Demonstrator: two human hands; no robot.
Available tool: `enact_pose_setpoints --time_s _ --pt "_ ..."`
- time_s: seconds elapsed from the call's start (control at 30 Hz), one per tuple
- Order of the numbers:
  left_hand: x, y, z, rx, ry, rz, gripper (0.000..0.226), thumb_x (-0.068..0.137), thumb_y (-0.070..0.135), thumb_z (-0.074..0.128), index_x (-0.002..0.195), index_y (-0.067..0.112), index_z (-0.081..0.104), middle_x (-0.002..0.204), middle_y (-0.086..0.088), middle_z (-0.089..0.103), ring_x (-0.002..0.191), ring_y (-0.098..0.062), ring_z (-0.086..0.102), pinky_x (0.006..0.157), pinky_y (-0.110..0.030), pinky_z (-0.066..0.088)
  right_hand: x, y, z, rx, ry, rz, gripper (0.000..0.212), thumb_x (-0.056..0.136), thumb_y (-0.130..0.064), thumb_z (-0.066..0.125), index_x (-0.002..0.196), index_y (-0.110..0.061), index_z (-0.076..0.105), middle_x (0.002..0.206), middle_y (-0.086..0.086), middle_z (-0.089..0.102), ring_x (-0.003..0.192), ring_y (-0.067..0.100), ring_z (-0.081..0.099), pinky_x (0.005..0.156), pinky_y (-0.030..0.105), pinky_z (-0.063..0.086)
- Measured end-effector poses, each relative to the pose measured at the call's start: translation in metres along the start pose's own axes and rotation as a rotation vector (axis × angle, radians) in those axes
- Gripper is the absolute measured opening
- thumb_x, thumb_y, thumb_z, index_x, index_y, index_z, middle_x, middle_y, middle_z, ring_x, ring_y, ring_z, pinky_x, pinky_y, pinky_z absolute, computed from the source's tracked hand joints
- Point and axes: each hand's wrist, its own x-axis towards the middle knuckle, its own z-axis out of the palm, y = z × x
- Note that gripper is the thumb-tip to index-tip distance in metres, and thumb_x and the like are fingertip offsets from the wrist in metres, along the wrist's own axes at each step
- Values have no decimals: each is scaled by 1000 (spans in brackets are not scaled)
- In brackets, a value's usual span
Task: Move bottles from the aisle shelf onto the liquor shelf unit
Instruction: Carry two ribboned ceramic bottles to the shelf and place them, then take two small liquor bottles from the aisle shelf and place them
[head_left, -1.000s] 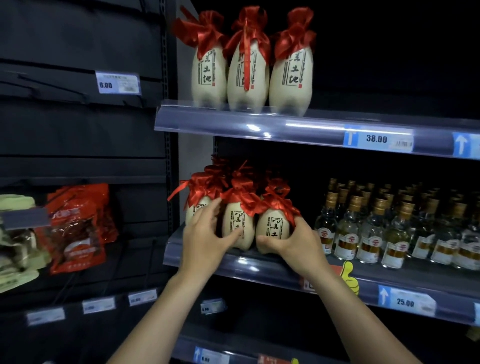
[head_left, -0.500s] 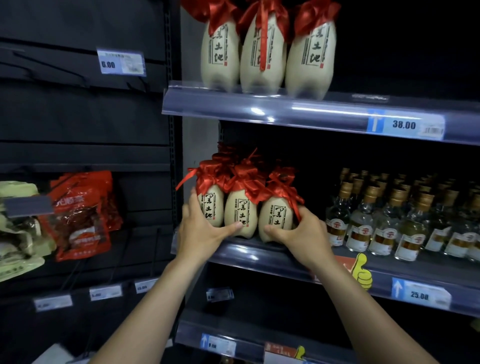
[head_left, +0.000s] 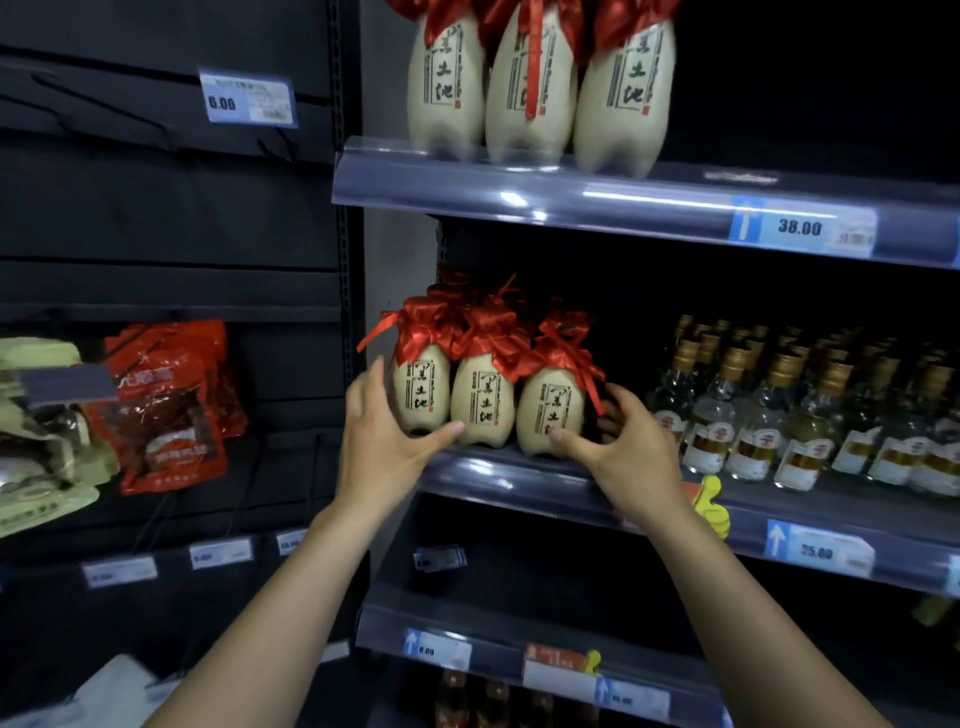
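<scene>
Three small cream bottles with red ribbon tops stand side by side at the left end of the middle shelf (head_left: 519, 488): the left bottle (head_left: 418, 395), the middle bottle (head_left: 483, 405) and the right bottle (head_left: 550, 410). My left hand (head_left: 387, 436) cups the left bottle's side, its thumb lying along the bases of the left and middle bottles. My right hand (head_left: 623, 452) curves around the right bottle, thumb at its base, spread fingers just behind its right side. All three bottles rest on the shelf.
Three taller bottles (head_left: 530, 93) of the same kind stand on the upper shelf (head_left: 571, 200). Several clear glass bottles (head_left: 753, 431) fill the middle shelf right of my hand. Red snack bags (head_left: 166, 405) hang on the dark panel at left. Dark bottles (head_left: 498, 701) stand on the lowest shelf.
The view has dropped and drawn closer to the shelf. My hands stay around the three small bottles; the right fingers have spread and eased off the right bottle.
</scene>
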Motion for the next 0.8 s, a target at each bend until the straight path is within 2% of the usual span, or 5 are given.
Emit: enact_pose_setpoints --time_s 0.13,0.2,0.37,0.57,0.8 --pt "-42 12 -16 91 52 87 86 71 49 84 143 17 48 136 3 44 115 8 37 92 6 23 -35 -5 -9 -104 212 -193 41 85 -28 81 121 -11 70 107 1 75 100 19 70 87 31 54" --pt "-69 22 -25 160 42 104 71 76 44 83 135 15 58 132 0 53 115 0 47 94 2 28 -54 -8 -8 -79 174 -284 28 87 -22 78 111 -10 73 100 3 76 94 21 71 83 34 56" --pt "-160 34 -48 342 -140 -13 61 87 46 72 138 17 56 132 -4 60 121 -20 58 101 -36 48 -126 -1 17 -11 -215 -315 25 89 -22 76 111 -12 74 107 3 76 101 17 70 88 27 51" --pt "-305 22 -114 547 -216 -344 59 88 45 70 138 15 57 132 -7 62 119 -25 59 100 -36 48 -251 -2 72 41 -628 -360 35 85 -22 79 117 -11 74 113 5 77 107 22 70 92 22 45" --pt "-465 29 -260 700 -112 -763 48 87 42 66 129 18 62 124 -5 69 110 -25 64 91 -38 53 -413 -82 119 67 -1091 -548 47 83 -24 75 127 -10 71 124 10 74 114 27 68 95 32 53"
